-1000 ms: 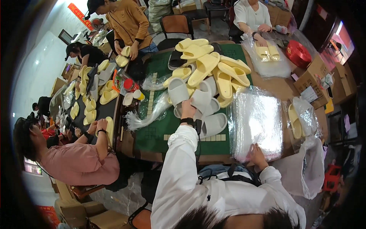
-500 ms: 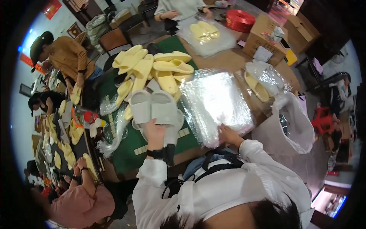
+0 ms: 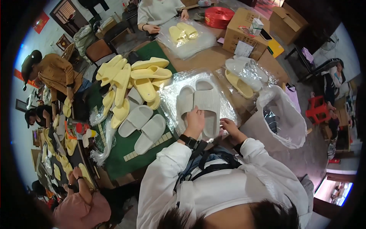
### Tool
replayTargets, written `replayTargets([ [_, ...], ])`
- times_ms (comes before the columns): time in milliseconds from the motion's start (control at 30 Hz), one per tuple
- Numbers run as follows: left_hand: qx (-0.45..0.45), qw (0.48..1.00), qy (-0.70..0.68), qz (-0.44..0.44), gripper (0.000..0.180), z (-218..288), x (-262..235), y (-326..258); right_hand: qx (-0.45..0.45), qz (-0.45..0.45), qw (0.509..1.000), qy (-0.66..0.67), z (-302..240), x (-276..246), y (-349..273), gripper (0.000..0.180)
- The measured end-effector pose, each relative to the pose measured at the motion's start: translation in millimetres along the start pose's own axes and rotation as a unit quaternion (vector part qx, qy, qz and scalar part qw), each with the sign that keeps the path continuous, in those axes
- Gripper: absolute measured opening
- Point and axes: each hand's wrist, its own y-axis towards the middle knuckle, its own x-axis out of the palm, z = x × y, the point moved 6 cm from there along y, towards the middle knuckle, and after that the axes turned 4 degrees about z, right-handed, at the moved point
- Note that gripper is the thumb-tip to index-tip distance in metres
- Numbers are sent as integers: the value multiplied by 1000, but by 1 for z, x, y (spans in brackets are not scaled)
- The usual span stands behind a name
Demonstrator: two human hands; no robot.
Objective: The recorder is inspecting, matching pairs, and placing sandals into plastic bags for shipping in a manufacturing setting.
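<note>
A pair of grey slide slippers lies over a stack of shiny clear plastic bags, toes pointing away from me. My left hand is closed on the slippers, fingers at the straps. Beside the right slipper, my right hand has its fingers curled at the near edge of the top bag and seems to pinch it. Two more grey slippers rest on the green mat to the left. Behind them is a heap of yellow slippers.
A white sack stands open at the right. Beyond it lie a bagged yellow slipper, a cardboard box and a red twine roll. Across the table, a person handles bagged yellow slippers; other people work at the left table.
My left hand has carried one grey pair rightward from the mat onto the plastic bags. Two grey slippers that lay beneath it now show on the mat. The view has shifted slightly.
</note>
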Motion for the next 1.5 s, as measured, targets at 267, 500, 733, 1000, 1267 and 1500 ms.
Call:
replayTargets([
  [267,-167,945,280,34,25,-59,-45,-1,-74,47,994,-70,-5,-46,-6,24],
  [500,70,595,791,-127,18,-59,-58,-58,-241,-80,927,-276,-37,12,30,35],
  [733,217,495,834,-108,14,-66,-48,-99,-221,-118,838,-485,-59,76,71,59],
  [1000,153,685,680,-210,23,-74,-41,-118,-185,14,885,-426,-78,75,87,46],
  [1267,283,431,826,-229,42,-64,-41,-80,-273,35,961,-3,-131,18,48,34],
  [1500,253,249,923,-146,51,-63,-66,-36,-170,-64,983,-38,-100,-71,-3,34],
])
